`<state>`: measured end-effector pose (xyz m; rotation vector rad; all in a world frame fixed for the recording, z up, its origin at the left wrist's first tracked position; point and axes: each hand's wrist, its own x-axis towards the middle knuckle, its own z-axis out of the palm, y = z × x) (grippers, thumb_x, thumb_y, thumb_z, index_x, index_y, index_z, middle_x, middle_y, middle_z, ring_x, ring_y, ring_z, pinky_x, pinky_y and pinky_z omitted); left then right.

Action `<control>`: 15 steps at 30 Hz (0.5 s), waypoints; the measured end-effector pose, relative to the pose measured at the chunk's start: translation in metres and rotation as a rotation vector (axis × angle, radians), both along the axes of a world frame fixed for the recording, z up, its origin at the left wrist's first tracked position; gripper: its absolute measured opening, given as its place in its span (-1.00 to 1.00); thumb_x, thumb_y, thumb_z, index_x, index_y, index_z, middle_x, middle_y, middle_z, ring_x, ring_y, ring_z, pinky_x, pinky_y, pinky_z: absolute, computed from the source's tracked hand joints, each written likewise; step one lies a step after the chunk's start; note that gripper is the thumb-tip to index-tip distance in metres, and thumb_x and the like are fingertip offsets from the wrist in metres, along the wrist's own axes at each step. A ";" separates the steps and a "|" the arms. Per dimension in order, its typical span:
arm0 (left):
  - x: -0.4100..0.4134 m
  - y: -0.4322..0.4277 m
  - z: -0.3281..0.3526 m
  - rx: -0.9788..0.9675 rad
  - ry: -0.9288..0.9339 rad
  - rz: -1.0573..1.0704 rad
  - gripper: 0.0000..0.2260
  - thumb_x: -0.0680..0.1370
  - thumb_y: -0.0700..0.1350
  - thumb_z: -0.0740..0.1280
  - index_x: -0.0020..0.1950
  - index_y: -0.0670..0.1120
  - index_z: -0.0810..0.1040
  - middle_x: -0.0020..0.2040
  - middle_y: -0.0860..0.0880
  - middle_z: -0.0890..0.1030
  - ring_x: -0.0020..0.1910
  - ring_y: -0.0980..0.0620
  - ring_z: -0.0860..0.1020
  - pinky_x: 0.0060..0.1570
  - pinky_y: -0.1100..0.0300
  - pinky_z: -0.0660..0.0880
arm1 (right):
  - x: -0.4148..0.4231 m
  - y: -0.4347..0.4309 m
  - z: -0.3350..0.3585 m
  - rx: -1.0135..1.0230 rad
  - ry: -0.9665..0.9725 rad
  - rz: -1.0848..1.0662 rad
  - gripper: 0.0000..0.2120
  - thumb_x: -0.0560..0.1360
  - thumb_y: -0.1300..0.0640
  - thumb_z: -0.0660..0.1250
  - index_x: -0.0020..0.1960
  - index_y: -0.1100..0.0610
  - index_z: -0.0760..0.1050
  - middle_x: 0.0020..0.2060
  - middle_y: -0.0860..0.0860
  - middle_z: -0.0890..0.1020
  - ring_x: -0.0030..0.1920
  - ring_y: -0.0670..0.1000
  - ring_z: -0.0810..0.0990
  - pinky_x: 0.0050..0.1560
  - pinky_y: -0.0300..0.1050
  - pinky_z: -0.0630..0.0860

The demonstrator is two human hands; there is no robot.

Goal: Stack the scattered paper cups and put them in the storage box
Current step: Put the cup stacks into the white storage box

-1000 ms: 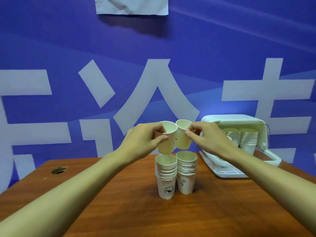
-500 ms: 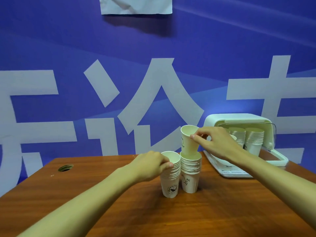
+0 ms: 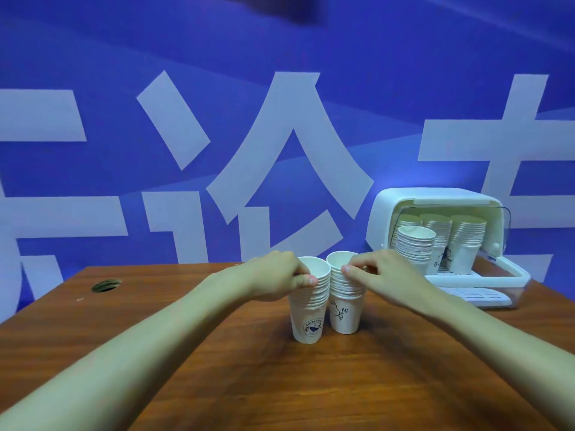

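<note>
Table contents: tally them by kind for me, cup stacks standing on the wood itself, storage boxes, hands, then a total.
Cup stacks: 2, left stack and right stack
Storage box: 1
Hands: 2, left hand and right hand
Total: 5

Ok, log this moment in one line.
left hand: grips left white paper cup stack | right hand: grips right white paper cup stack | white plastic storage box: open
</note>
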<state>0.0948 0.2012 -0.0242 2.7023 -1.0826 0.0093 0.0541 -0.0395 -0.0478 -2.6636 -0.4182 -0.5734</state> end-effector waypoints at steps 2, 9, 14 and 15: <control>0.001 0.001 -0.001 -0.001 -0.007 0.000 -0.56 0.66 0.13 0.16 -0.07 -0.23 0.55 -0.16 -0.19 0.57 -0.15 -0.15 0.52 -0.06 -0.12 0.51 | 0.002 0.000 -0.007 0.067 -0.008 0.017 -0.64 0.60 -0.10 0.28 -0.38 -0.20 0.47 -0.45 -0.13 0.49 -0.36 -0.09 0.43 -0.24 -0.01 0.40; 0.002 0.001 -0.002 -0.005 -0.011 -0.012 -0.59 0.66 0.11 0.16 -0.17 -0.19 0.52 -0.24 -0.15 0.54 -0.24 -0.06 0.48 -0.11 -0.05 0.47 | 0.000 0.002 -0.018 0.094 -0.077 0.047 -0.64 0.63 -0.05 0.25 -0.35 -0.10 0.42 -0.43 -0.11 0.47 -0.35 -0.07 0.42 -0.26 -0.01 0.39; -0.004 0.000 -0.003 -0.006 -0.032 0.031 -0.61 0.66 0.11 0.14 -0.25 -0.10 0.41 -0.35 0.01 0.41 -0.31 0.03 0.38 -0.24 0.07 0.33 | 0.001 0.005 -0.027 0.087 -0.115 0.012 -0.59 0.64 -0.04 0.21 -0.34 0.06 0.28 -0.40 -0.01 0.42 -0.29 -0.03 0.42 -0.22 0.08 0.39; -0.006 -0.001 -0.004 0.007 -0.046 0.040 -0.61 0.67 0.11 0.12 -0.20 -0.12 0.45 -0.32 0.00 0.45 -0.27 0.00 0.43 -0.23 0.05 0.37 | 0.000 0.005 -0.028 0.080 -0.127 0.010 -0.59 0.64 -0.04 0.20 -0.37 -0.01 0.26 -0.40 -0.05 0.42 -0.28 -0.06 0.43 -0.27 0.02 0.36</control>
